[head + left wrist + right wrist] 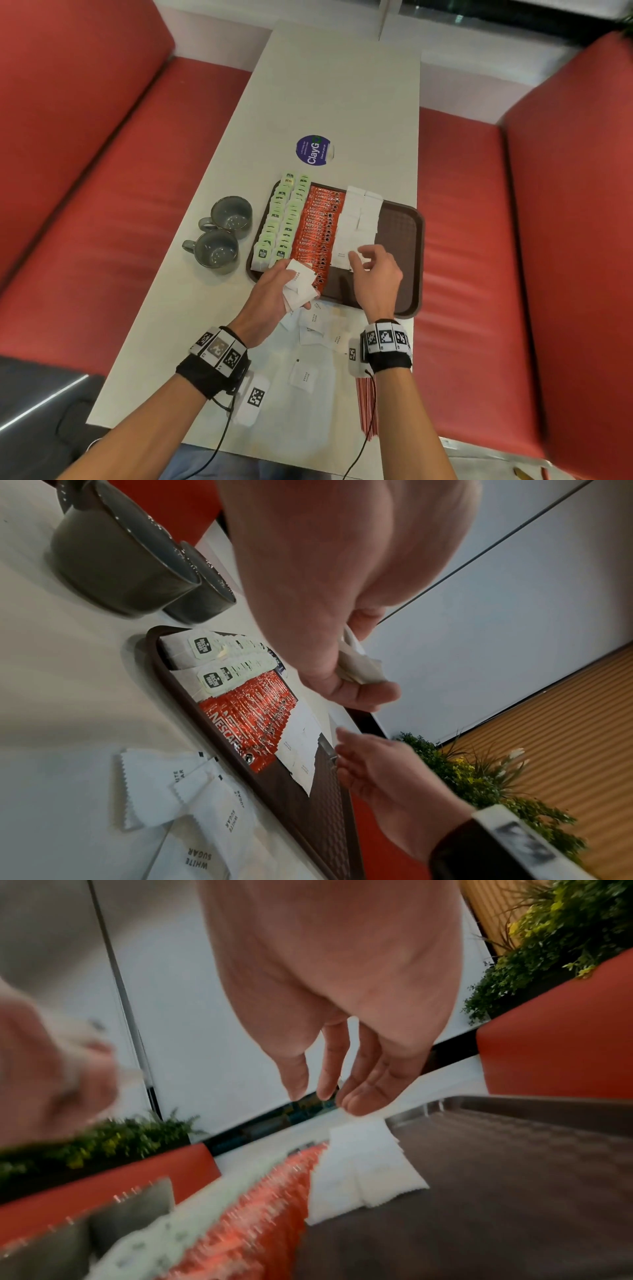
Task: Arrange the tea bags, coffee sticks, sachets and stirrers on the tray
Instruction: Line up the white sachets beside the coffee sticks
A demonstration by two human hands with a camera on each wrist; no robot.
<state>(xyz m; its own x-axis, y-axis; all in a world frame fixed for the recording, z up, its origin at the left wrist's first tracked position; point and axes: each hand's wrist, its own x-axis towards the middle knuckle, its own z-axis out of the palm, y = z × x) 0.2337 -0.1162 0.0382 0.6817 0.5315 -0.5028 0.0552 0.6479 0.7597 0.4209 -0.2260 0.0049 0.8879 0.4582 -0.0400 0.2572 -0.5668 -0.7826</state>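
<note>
Left hand (pixel 274 291) at frame centre grips fan of white sugar sachets (pixel 300 285) over near rim of brown tray (pixel 404 222). Right hand (pixel 375 274) pinches 1 sachet (pixel 358 261) beside white rows. More sachets (pixel 313 329) loose on tabletop (pixel 335 102) below tray.

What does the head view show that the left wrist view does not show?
Only the head view shows the red stirrers on the table near the right wrist, the round blue sticker beyond the tray, and the red benches. Only the left wrist view shows the plants and the slatted wooden wall. Both show the brown tray, the two grey cups, and the left hand holding sugar sachets.
</note>
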